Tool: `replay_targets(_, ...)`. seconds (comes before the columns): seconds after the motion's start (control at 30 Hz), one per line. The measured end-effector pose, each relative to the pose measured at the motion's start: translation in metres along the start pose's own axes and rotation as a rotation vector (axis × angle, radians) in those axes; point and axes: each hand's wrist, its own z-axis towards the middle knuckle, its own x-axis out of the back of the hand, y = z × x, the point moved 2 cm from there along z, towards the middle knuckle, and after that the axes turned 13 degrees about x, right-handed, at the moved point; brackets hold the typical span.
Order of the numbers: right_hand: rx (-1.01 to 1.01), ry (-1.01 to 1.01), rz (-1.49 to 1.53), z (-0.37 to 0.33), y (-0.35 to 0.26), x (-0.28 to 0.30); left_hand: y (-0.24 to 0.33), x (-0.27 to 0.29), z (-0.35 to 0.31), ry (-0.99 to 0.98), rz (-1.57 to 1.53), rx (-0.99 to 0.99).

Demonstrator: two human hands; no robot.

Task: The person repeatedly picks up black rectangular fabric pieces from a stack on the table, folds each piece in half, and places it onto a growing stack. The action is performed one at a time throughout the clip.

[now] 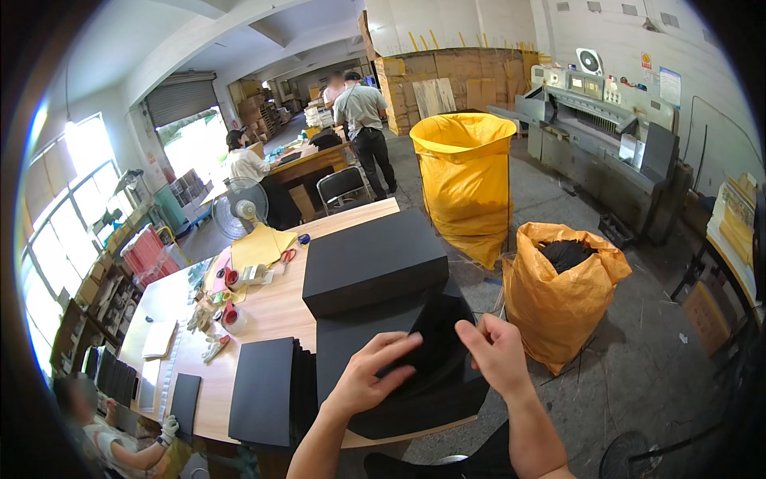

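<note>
In front of me a thin black sheet (439, 323) is lifted and bent above a stack of black sheets (351, 343). My right hand (496, 351) is closed, its thumb and curled fingers pinching the raised sheet near its right edge. At the sheet's lower left is my left hand (375, 374), thumb and fingers apart, the fingertips against or just beside the black surface. A thick black block of stacked sheets (375, 263) lies just beyond. Left of my left forearm sits another pile of black sheets (267, 391), its layers slightly fanned.
Tape rolls (233, 318), red scissors (287, 257) and yellow paper (262, 243) lie on the wooden table (319, 231). At lower left, a co-worker's gloved hand (169, 429) touches a black piece. Two yellow sacks (467, 191) (562, 303) stand beyond the table's right side.
</note>
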Motion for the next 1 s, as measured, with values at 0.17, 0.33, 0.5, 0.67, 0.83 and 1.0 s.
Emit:
replay_targets(0.17, -0.243, 0.044, 0.413, 0.002, 0.001, -0.006, -0.01, 0.008, 0.0, -0.142, 0.104, -0.012)
replay_targets(0.33, -0.282, 0.023, 0.48, 0.003, 0.004, -0.003, -0.004, 0.005, 0.0, -0.138, 0.149, -0.085)
replay_targets(0.5, -0.289, -0.01, 0.439, 0.002, 0.002, 0.001, -0.005, 0.006, 0.0, -0.134, 0.105, -0.066)
replay_targets(0.67, -0.01, 0.016, 0.049, 0.0, 0.004, -0.001, 0.0, 0.0, 0.0, -0.01, -0.006, -0.059)
replay_targets(0.83, -0.267, 0.015, 0.493, 0.001, 0.006, -0.002, -0.002, 0.005, 0.0, -0.151, 0.119, -0.062)
replay_targets(1.0, -0.256, 0.026, 0.52, 0.0, 0.007, -0.003, -0.004, 0.003, -0.001, -0.146, 0.103, -0.056)
